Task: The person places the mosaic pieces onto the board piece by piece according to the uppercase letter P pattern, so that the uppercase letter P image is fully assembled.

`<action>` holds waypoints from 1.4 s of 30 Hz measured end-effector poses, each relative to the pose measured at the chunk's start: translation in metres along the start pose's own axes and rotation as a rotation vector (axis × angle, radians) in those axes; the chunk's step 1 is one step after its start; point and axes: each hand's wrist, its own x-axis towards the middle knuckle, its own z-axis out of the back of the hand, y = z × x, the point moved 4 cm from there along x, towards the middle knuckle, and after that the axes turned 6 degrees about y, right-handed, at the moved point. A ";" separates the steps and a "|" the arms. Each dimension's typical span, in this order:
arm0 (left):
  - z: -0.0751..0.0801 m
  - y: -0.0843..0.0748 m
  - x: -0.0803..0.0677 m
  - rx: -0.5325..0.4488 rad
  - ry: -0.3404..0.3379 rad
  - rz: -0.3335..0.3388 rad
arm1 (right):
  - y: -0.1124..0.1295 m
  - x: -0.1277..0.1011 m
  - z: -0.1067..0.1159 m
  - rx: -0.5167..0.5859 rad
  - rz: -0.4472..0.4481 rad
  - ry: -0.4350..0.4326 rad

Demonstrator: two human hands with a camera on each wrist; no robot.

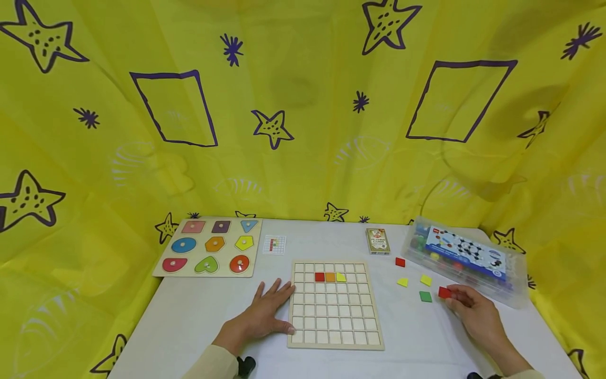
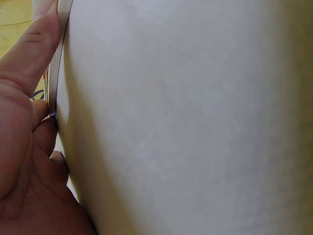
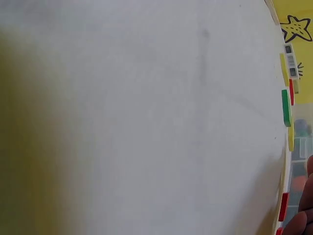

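Observation:
My left hand (image 1: 266,311) lies with fingers spread along the left edge of a wooden grid board (image 1: 334,340), its thumb and fingertips touching the frame. In the board's second row sit a red tile (image 1: 320,277), an orange tile (image 1: 330,277) and a yellow tile (image 1: 340,277) with a cut corner. To the right of the board, my right hand (image 1: 479,316) pinches a red square tile (image 1: 444,292) between thumb and fingers, low over the table. Nearby lie a green tile (image 1: 425,297), a yellow square tile (image 1: 426,280), a yellow rounded tile (image 1: 402,282) and another red tile (image 1: 400,262).
A shape puzzle board (image 1: 222,258) with knobbed pieces lies at the back left. Beside it is a small pattern card (image 1: 281,238). A playing-card box (image 1: 377,243) stands behind the grid board. A clear plastic case (image 1: 513,295) sits at the right, and a yellow curtain (image 1: 312,179) hangs behind.

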 end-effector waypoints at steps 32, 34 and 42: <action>0.000 0.002 0.000 0.002 -0.001 -0.008 | 0.063 0.017 -0.049 0.195 0.049 0.070; 0.000 0.001 0.000 0.001 -0.001 -0.008 | 0.069 0.018 -0.054 0.226 0.060 0.082; 0.001 0.000 -0.001 -0.002 0.000 -0.005 | 0.094 0.023 -0.075 0.291 0.095 0.115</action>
